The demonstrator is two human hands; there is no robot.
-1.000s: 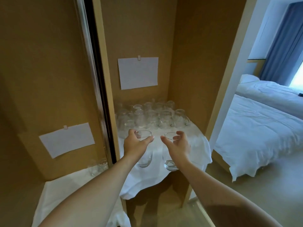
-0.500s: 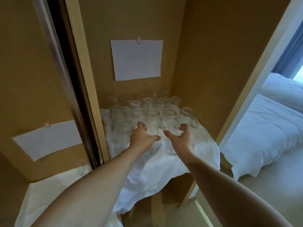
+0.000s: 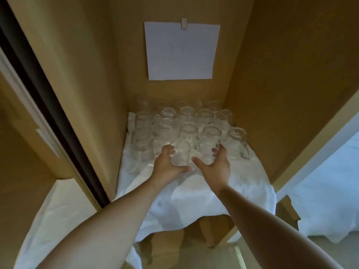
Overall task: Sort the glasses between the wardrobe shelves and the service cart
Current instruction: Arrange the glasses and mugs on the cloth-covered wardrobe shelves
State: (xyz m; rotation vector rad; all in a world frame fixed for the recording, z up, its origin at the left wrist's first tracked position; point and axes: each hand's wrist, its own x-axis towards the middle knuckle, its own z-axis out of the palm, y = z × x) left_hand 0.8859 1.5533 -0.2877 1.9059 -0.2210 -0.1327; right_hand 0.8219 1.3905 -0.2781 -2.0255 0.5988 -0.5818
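Note:
Several clear glasses (image 3: 187, 131) stand packed together at the back of a wardrobe shelf (image 3: 252, 183) covered with white cloth. My left hand (image 3: 167, 166) is wrapped around a clear glass (image 3: 180, 154) at the front of the group, resting on the cloth. My right hand (image 3: 217, 166) grips a second clear glass (image 3: 206, 152) right beside it. Both glasses touch or nearly touch the row behind them.
A blank white sheet (image 3: 181, 50) is clipped to the back wall. A dark sliding door frame (image 3: 50, 113) divides off a left compartment with another white cloth (image 3: 54, 208). A white bed (image 3: 330, 200) lies to the right, outside the wardrobe.
Both hands carried their glasses forward and down onto the cloth, up against the group of glasses. My view moved closer into the wardrobe.

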